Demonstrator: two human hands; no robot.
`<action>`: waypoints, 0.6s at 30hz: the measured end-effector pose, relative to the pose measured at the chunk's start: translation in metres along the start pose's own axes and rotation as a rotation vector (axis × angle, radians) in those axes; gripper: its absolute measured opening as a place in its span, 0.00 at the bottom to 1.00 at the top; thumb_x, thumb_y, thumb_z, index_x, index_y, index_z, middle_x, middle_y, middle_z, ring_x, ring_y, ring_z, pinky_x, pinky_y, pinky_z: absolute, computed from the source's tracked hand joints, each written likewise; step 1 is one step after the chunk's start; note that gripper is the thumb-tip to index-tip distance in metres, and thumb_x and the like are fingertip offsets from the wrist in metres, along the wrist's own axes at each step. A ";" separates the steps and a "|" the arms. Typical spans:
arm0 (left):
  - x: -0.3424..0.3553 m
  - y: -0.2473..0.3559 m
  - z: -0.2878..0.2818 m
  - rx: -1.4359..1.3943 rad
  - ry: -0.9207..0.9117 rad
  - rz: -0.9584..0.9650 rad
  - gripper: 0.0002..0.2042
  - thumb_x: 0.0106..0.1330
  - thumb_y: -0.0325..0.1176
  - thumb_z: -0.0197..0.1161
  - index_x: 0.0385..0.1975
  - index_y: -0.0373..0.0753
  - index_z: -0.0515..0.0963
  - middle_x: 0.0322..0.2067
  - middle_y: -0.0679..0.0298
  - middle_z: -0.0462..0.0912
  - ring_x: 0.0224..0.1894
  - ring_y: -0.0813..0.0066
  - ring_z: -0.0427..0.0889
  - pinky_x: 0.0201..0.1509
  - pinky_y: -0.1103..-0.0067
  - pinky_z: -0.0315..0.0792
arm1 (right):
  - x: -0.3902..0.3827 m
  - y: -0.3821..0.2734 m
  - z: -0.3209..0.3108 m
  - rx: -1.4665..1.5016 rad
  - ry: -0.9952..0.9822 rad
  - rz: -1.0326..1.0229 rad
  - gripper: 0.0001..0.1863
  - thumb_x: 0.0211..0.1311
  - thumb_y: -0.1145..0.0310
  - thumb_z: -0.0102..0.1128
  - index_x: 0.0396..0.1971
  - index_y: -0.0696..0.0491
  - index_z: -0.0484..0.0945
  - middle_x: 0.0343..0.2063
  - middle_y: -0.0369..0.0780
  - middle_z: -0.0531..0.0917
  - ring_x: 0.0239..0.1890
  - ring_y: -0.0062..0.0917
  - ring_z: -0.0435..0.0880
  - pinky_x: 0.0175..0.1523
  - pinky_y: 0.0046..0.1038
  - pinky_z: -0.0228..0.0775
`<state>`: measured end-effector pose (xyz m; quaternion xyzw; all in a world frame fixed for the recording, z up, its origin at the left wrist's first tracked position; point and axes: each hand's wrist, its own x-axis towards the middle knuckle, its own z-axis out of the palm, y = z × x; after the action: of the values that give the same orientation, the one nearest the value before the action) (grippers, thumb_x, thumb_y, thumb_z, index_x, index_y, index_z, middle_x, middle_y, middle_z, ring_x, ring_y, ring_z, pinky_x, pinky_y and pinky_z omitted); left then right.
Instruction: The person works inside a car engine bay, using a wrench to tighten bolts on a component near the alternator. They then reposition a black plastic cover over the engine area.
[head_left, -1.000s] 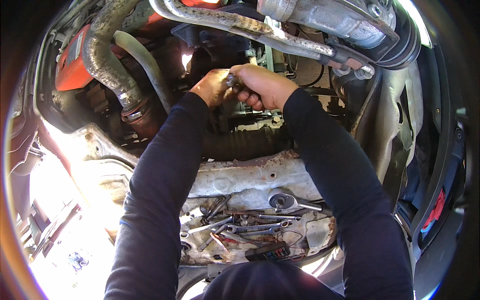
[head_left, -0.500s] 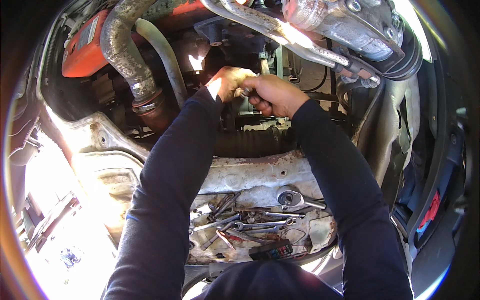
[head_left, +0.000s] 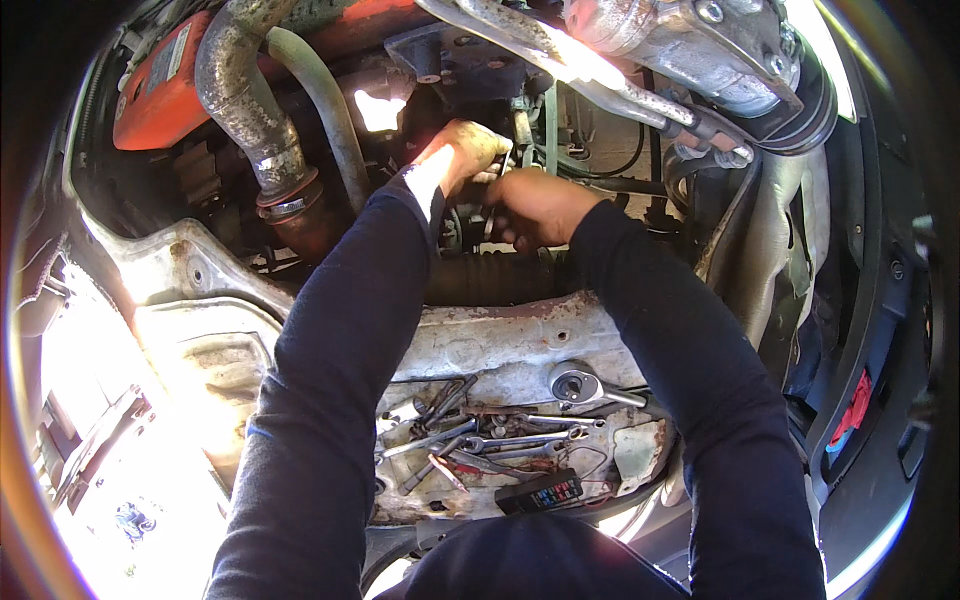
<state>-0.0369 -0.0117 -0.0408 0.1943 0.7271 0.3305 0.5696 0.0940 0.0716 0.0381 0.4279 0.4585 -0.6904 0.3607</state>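
Note:
My left hand (head_left: pixel 463 154) is closed deep in the engine bay, its fingertips around a slim metal piece (head_left: pixel 504 160) whose kind I cannot make out. Close beside it on the right, my right hand (head_left: pixel 545 203) has its fingers curled inward and partly in shadow. Whatever those fingers hold is hidden. Both hands are above a dark ribbed hose (head_left: pixel 500 278), among engine parts too shadowed to tell apart.
A worn metal crossmember (head_left: pixel 480 340) lies nearer me, with a ratchet (head_left: pixel 577 384), several wrenches (head_left: pixel 520 440) and a black case of coloured bits (head_left: pixel 540 492). A rusty pipe (head_left: pixel 240 100) rises left. Metal tubes (head_left: pixel 560 62) and a cylindrical metal unit (head_left: pixel 715 60) overhang the far right.
My hands have drawn slightly apart, and the right one has turned and dropped a little nearer me. A slim metal piece now shows between them. The whole view has shifted slightly.

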 end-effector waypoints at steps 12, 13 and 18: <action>-0.011 0.001 0.004 -0.698 0.138 -0.136 0.07 0.69 0.34 0.66 0.30 0.39 0.82 0.23 0.67 0.81 0.20 0.80 0.75 0.18 0.81 0.66 | -0.011 -0.031 -0.019 0.081 -0.178 0.010 0.13 0.68 0.63 0.48 0.22 0.48 0.71 0.14 0.30 0.66 0.12 0.18 0.61 0.16 0.24 0.51; -0.012 0.003 0.005 -0.773 0.133 -0.139 0.06 0.68 0.31 0.67 0.30 0.37 0.82 0.22 0.66 0.81 0.19 0.79 0.75 0.17 0.80 0.66 | -0.006 -0.025 -0.022 -0.008 -0.178 -0.030 0.13 0.68 0.64 0.49 0.23 0.50 0.74 0.13 0.33 0.70 0.12 0.21 0.67 0.16 0.27 0.55; -0.017 0.005 0.007 -0.553 0.038 -0.118 0.07 0.70 0.32 0.66 0.34 0.34 0.83 0.29 0.64 0.84 0.26 0.81 0.79 0.23 0.82 0.74 | 0.029 0.009 -0.028 -1.550 -0.101 -0.680 0.16 0.64 0.62 0.53 0.29 0.58 0.84 0.24 0.47 0.84 0.25 0.40 0.85 0.31 0.41 0.75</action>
<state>-0.0261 -0.0170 -0.0262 -0.0174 0.6297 0.4862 0.6056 0.0980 0.0919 0.0030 -0.1329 0.8890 -0.2703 0.3448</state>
